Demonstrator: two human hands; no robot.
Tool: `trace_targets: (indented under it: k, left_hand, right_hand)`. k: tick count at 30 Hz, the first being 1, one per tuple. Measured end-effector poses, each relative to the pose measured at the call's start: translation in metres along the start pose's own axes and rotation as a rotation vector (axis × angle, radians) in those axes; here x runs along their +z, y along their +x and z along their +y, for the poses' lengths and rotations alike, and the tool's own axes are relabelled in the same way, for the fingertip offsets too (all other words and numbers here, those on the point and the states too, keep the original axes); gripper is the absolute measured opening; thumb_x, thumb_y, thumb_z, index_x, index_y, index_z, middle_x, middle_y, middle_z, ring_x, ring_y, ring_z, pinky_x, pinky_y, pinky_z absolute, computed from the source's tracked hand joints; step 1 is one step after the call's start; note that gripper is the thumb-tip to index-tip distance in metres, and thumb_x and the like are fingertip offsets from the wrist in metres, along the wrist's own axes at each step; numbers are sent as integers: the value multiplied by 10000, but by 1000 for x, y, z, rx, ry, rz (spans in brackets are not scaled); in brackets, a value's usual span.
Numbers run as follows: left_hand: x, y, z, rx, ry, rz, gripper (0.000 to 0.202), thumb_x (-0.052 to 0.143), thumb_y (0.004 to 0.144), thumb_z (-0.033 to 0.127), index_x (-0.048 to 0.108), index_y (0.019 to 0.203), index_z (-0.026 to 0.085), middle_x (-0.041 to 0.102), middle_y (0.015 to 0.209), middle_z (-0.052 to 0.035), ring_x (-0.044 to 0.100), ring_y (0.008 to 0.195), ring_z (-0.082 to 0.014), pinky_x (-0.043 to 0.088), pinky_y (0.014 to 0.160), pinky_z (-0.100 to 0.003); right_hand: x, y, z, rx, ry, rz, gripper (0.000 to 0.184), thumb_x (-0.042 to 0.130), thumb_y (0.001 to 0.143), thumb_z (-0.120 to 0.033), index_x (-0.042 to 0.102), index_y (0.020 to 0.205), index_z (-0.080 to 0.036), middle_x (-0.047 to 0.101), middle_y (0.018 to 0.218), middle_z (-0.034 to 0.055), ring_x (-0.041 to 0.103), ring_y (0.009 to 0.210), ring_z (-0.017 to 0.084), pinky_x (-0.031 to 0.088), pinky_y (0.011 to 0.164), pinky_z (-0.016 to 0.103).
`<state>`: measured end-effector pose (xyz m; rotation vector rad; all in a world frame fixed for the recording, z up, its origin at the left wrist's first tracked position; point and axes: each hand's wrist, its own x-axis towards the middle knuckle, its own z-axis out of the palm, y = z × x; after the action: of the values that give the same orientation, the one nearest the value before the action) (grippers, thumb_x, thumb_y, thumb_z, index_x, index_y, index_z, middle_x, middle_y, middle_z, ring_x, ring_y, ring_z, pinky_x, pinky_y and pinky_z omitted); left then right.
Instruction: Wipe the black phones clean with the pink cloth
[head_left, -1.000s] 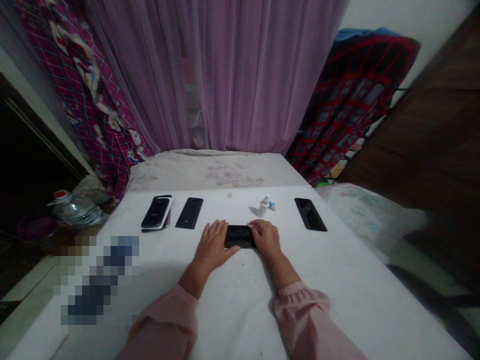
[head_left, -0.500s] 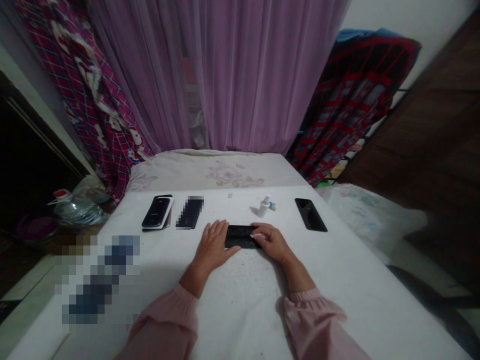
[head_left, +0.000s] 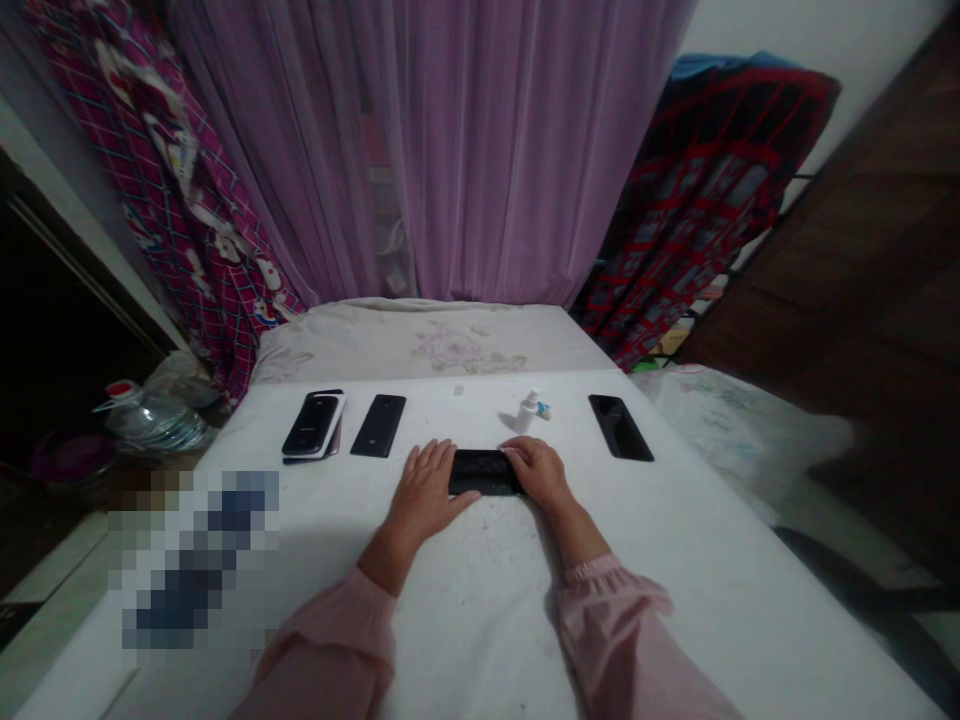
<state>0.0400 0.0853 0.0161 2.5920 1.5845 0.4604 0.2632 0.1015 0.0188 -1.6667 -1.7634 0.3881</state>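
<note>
A black phone (head_left: pixel 480 472) lies flat and crosswise on the white table (head_left: pixel 675 560), between my two hands. My left hand (head_left: pixel 424 492) rests flat beside its left end, fingers stretched out and touching that end. My right hand (head_left: pixel 538 472) covers the phone's right end, its fingers curled over the edge and pressing on it. Both arms wear pink sleeves.
A stack of phones (head_left: pixel 313 424) and a single black phone (head_left: pixel 379 425) lie at the back left. Another black phone (head_left: pixel 620 427) lies at the back right, with a small white bottle (head_left: pixel 528 410) near it. Purple curtain (head_left: pixel 465 150) hangs behind. A plastic jug (head_left: pixel 150 415) stands left of the table.
My right hand slid a little along the phone's right end and back, its wrist swinging out and in. The left hand and the phone stayed put.
</note>
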Motion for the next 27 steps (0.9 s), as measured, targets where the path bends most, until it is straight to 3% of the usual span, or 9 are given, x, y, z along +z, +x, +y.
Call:
trace_targets:
  k: [13,27]
  left_hand:
    - [3,-1,-1,5,-4,13,731,475,893,628,406,1433,140,469,1481,-150,368,1405,-314,210,1182,-515]
    - [-2,0,1,-10,-15,-30,731,478,892,627,401,1432,141,458,1487,-153,356,1412,-318,213,1182,-520]
  right_hand:
    - [-20,-14,12,-83,185,-132,154,601,801,-294,743,819,-238,730,1107,65,649,1054,241,470,958,394]
    - [-7,-4,2,50,-134,-20,208,544,847,-289,745,892,-260,738,852,38,662,858,231,484,823,342]
